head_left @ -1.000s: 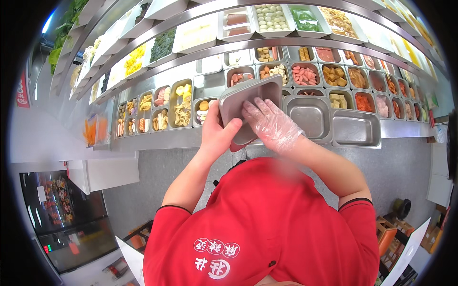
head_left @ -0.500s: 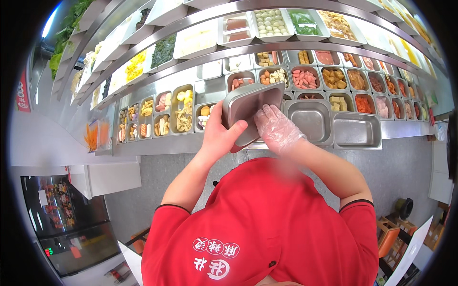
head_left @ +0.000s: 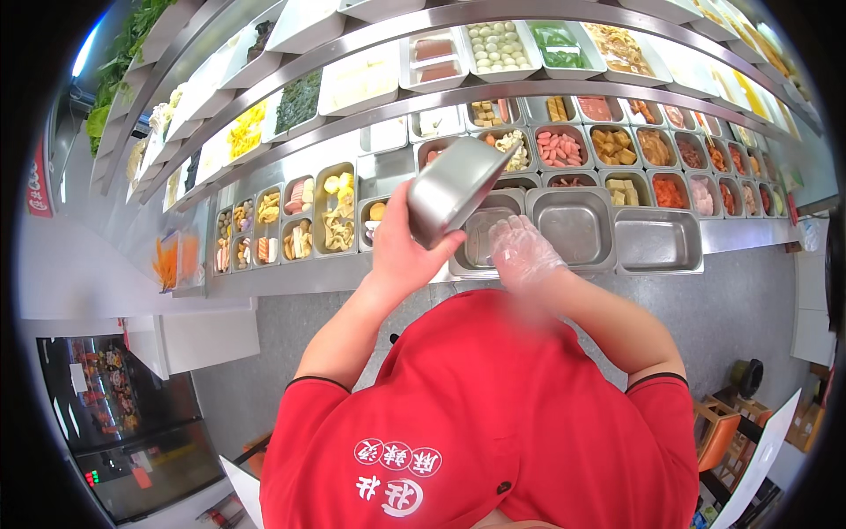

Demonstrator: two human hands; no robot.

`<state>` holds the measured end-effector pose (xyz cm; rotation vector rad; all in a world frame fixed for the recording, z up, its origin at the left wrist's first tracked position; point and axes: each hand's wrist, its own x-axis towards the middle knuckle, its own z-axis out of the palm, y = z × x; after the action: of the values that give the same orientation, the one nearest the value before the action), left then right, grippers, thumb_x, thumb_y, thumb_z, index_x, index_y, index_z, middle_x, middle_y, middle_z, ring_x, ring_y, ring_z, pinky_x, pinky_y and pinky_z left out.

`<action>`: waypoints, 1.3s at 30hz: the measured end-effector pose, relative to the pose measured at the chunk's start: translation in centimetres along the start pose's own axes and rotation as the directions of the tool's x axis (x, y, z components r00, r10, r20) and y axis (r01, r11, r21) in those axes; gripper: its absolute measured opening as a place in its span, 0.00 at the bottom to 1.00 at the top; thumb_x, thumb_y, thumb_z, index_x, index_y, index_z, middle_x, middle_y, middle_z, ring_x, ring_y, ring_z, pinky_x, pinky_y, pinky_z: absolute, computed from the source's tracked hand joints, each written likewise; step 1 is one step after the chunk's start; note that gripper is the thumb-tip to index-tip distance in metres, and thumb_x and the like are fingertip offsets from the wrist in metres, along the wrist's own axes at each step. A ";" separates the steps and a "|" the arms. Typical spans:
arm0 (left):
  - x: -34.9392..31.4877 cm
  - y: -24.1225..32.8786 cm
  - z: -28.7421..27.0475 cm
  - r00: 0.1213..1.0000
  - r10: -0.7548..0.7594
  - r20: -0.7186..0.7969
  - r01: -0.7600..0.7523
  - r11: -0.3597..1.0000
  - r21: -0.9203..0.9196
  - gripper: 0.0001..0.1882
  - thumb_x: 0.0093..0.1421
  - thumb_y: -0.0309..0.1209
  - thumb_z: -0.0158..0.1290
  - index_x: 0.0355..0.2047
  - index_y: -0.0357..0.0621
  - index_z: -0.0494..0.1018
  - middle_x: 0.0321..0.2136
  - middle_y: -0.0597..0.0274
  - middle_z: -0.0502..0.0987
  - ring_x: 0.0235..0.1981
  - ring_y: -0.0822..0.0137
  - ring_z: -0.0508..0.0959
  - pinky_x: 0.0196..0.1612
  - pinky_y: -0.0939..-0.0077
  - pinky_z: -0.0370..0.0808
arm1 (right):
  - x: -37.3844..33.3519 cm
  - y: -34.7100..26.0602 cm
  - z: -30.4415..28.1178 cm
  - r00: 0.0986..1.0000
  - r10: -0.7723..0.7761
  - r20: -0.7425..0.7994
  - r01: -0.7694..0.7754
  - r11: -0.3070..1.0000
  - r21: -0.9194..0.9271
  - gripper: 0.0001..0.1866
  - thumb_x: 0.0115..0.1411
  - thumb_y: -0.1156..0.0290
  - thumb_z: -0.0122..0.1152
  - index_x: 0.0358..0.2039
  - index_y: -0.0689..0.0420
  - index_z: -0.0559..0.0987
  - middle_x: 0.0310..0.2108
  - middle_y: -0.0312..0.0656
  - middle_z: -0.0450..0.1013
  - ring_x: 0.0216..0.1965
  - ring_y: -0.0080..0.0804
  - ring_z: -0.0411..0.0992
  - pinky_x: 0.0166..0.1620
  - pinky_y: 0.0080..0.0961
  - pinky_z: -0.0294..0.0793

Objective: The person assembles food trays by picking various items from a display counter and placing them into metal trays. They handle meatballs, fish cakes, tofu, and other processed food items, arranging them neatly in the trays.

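Observation:
Bare and wrapped round its rim, my left hand [head_left: 405,256] grips a steel food pan [head_left: 463,185] that is tipped steeply above the counter, its outer bottom showing. My right hand [head_left: 526,250], in a clear plastic glove, is apart from that pan with fingers stretched out and holds nothing visible. It hovers over or touches the right part of another steel pan [head_left: 478,240] at the counter's near edge; which of these I cannot tell. To the right stand two more steel pans [head_left: 573,231] with bare metal bottoms showing. The tilted pan hides part of the tray row behind it.
Rows of food pans line the counter, among them pink sausages [head_left: 560,148], tofu cubes [head_left: 624,191] and yellow pieces [head_left: 338,207]. Above them run shelves with white trays [head_left: 502,48] behind a metal rail [head_left: 564,86]. A dark fridge [head_left: 132,423] stands lower left.
The pan in my left hand has turned over further, so its outside now shows instead of its inside. My right hand has come away from it, downward and to the right.

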<state>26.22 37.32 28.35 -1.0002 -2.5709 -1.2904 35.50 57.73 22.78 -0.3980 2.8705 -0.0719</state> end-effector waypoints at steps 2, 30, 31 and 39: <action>0.2 -0.2 -0.4 0.996 -0.084 0.006 0.084 0.996 -0.024 0.50 0.49 0.41 0.77 0.67 0.38 0.62 0.50 0.44 0.80 0.50 0.45 0.83 0.52 0.56 0.80 | -0.4 0.0 0.0 0.970 0.040 -0.240 0.002 0.986 0.169 0.25 0.61 0.75 0.55 0.59 0.67 0.75 0.56 0.54 0.73 0.62 0.54 0.68 0.72 0.48 0.62; -4.1 -19.9 -12.6 0.977 -0.202 0.066 0.211 0.882 -0.421 0.49 0.57 0.36 0.71 0.73 0.41 0.56 0.61 0.48 0.73 0.62 0.57 0.74 0.61 0.58 0.74 | 4.8 -4.8 3.1 0.871 0.474 -0.129 -0.469 0.880 0.072 0.17 0.59 0.81 0.57 0.50 0.60 0.78 0.47 0.57 0.78 0.49 0.57 0.78 0.52 0.49 0.78; -5.2 -23.0 -13.8 0.977 -0.213 0.031 0.206 0.881 -0.427 0.47 0.60 0.35 0.69 0.73 0.41 0.56 0.63 0.48 0.72 0.62 0.57 0.74 0.62 0.59 0.74 | 5.6 -5.8 2.8 0.857 0.509 -0.082 -0.503 0.861 0.079 0.23 0.59 0.82 0.56 0.56 0.61 0.78 0.52 0.60 0.78 0.53 0.58 0.78 0.56 0.49 0.78; -18.7 -49.5 -26.7 0.412 -0.909 0.067 0.820 0.338 -0.462 0.29 0.68 0.47 0.60 0.56 0.33 0.78 0.48 0.56 0.83 0.47 0.67 0.81 0.49 0.70 0.77 | 11.0 -11.2 -1.0 0.671 0.739 -0.057 -0.719 0.668 0.193 0.36 0.59 0.77 0.57 0.70 0.64 0.67 0.65 0.58 0.71 0.63 0.57 0.73 0.64 0.46 0.73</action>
<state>6.13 -13.25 4.85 0.7632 -2.6973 -2.0746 27.98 43.95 22.10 0.8449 2.8819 -0.1770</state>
